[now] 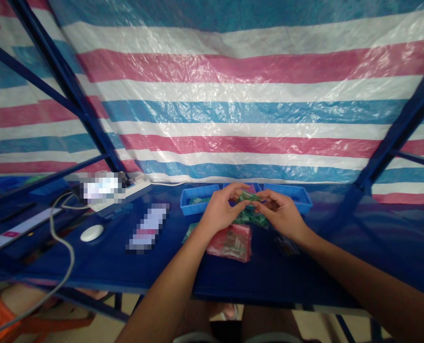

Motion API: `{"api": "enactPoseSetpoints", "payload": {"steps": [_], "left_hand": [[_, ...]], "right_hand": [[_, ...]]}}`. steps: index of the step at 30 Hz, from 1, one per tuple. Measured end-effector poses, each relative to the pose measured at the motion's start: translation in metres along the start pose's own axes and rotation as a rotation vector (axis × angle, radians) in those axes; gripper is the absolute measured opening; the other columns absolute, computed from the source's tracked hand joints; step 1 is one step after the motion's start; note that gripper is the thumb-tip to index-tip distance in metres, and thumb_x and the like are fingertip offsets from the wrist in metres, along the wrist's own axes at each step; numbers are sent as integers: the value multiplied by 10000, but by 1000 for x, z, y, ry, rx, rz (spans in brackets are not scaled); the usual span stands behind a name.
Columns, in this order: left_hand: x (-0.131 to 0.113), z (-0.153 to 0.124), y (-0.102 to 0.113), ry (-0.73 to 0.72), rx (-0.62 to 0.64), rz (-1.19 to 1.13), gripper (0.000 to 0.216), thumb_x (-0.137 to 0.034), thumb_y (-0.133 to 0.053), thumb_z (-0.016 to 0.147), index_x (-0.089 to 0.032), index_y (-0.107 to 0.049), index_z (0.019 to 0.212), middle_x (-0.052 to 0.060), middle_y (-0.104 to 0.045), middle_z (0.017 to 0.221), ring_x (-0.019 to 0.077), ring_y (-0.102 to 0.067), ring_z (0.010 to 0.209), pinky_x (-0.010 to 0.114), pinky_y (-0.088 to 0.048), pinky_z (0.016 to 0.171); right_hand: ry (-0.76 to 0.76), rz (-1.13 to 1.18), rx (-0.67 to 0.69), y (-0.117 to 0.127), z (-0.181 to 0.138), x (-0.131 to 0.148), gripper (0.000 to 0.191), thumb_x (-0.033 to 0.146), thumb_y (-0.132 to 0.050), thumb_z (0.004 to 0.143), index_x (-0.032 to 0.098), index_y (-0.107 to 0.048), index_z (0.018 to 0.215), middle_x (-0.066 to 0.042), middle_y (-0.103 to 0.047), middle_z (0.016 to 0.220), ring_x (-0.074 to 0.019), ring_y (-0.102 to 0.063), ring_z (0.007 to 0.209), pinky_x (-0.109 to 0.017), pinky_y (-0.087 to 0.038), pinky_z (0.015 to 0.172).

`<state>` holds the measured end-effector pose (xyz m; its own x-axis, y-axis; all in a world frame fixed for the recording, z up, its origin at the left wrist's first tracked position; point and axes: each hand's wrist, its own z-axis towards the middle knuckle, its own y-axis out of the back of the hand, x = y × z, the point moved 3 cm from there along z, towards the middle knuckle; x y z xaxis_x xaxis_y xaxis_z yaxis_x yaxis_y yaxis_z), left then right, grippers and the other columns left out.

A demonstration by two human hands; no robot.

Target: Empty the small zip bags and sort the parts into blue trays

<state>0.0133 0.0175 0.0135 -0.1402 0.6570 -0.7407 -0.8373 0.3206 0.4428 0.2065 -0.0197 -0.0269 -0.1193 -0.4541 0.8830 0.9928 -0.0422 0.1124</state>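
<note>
Above a pile of small green pieces, my left hand and my right hand meet with fingertips nearly together. Between them they pinch a small green piece that looks glossy; its exact kind is too small to make out. A pink see-through plastic bag with greenish flat parts inside lies just below my left hand. Under my right wrist is a dark, shiny clear packet. Part of another green packet shows beside my left forearm.
Blue bins stand behind my hands: a left bin with green pieces, a right bin, and a middle one partly hidden. On the blue table lie a white oval object, a blurred phone-shaped thing, a power strip and a cable.
</note>
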Motion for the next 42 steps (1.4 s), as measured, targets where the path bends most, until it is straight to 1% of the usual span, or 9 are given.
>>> {"api": "enactPoseSetpoints", "payload": {"steps": [4, 7, 10, 15, 20, 25, 30, 34, 42], "left_hand": [[0, -1, 0, -1, 7, -15, 427, -261, -706, 965, -209, -609, 1378, 64, -782, 1068, 205, -757, 956, 335, -603, 881], [-11, -3, 2, -93, -36, 100, 517, -302, -746, 944, -233, -597, 1434, 123, -693, 1347, 251, -698, 1197, 378, -596, 984], [-23, -6, 5, -222, -51, 252, 665, -316, -835, 875, -277, -591, 1493, 131, -537, 1564, 305, -543, 1430, 451, -524, 1139], [-21, -7, 9, -336, 28, 314, 318, -321, -859, 861, -260, -800, 1167, 108, -673, 1408, 293, -606, 1355, 478, -482, 1182], [-11, -6, 11, -364, -10, 281, 255, -282, -790, 928, -226, -791, 1177, 106, -775, 1203, 248, -714, 1171, 414, -562, 1063], [-7, -6, 13, -294, -85, 316, 183, -280, -695, 1001, -219, -791, 1145, 75, -808, 1103, 217, -757, 1029, 362, -593, 963], [-10, -8, 13, -236, -99, 309, 302, -283, -724, 980, -240, -736, 1279, 70, -790, 1213, 216, -755, 1062, 361, -596, 976], [-17, -8, 14, -292, -75, 304, 525, -320, -791, 929, -252, -653, 1431, 122, -697, 1384, 274, -666, 1281, 448, -535, 1121], [-16, -8, 11, -420, 50, 353, 506, -274, -837, 886, -305, -705, 1373, 100, -640, 1501, 297, -586, 1399, 522, -465, 1191]], "right_hand": [[20, 75, -28, -4, 0, 6, 350, 444, -830, 882, 266, -696, 1153, -18, -745, 921, -193, -702, 766, -329, -581, 731], [-32, 191, 1, -5, 1, 6, 441, 447, -828, 881, 285, -657, 1254, 20, -721, 856, -169, -681, 698, -315, -572, 707], [-153, 322, -6, -5, 1, 0, 400, 439, -854, 850, 277, -701, 1182, 39, -710, 805, -143, -646, 628, -286, -547, 643], [-313, 505, -38, -5, 0, -5, 305, 381, -929, 771, 217, -798, 993, -24, -765, 911, -129, -664, 695, -262, -561, 665], [-367, 610, 25, -4, 0, -2, 333, 454, -880, 838, 188, -825, 1031, -59, -755, 838, -170, -700, 780, -249, -547, 634], [-353, 498, 87, -8, -2, 0, 333, 417, -908, 813, 227, -827, 1073, -59, -784, 957, -168, -691, 797, -255, -535, 640], [-316, 378, 91, -10, -2, -3, 315, 482, -865, 854, 225, -800, 1023, -11, -734, 797, -125, -620, 644, -250, -486, 590], [-298, 373, 49, -6, 0, -5, 316, 505, -849, 869, 213, -757, 947, 1, -703, 757, -116, -600, 614, -241, -461, 571], [-371, 568, 87, -9, -1, 0, 340, 486, -884, 835, 212, -707, 932, 25, -630, 664, -112, -542, 546, -241, -439, 526]]}}
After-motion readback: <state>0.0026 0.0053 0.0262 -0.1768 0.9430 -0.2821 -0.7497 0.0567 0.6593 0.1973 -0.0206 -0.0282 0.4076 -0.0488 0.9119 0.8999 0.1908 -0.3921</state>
